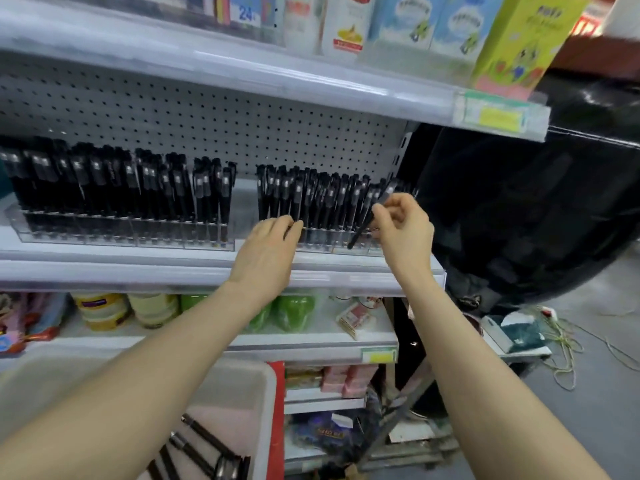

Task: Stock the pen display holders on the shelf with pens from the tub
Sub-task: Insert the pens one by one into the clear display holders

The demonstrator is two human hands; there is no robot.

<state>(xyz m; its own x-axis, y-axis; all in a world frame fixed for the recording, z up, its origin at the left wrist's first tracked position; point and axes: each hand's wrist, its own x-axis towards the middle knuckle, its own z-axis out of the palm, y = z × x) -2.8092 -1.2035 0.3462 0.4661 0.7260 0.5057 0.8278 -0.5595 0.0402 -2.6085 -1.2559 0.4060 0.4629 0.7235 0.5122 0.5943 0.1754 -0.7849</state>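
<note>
Here, at a shop shelf (138,268), a person stocks black pens, both bare forearms stretched up from the lower edge of the view. The right grip (401,226) pinches a single black pen (360,232) between thumb and fingertips. That pen is tilted, its lower end pointing down and to the left at the front of the right holder (325,245), a clear plastic tray at the right end of the shelf. The left grip (270,247) is released, holding nothing, its fingers laid against the standing pens (322,199) near the left end of the same tray. Those pens stand upright and closely packed.

Just beside it, across a small gap, the left holder (104,233) carries its own rows of black pens (104,181), also upright. A grey pegboard (207,116) backs both trays.

Below, between the forearms, a pale tub (266,393) holds several loose pens (197,441) lying flat on its bottom. Colourful boxes (415,22) line the shelf above, and jars (104,310) and green packs (294,313) sit on the one beneath.
</note>
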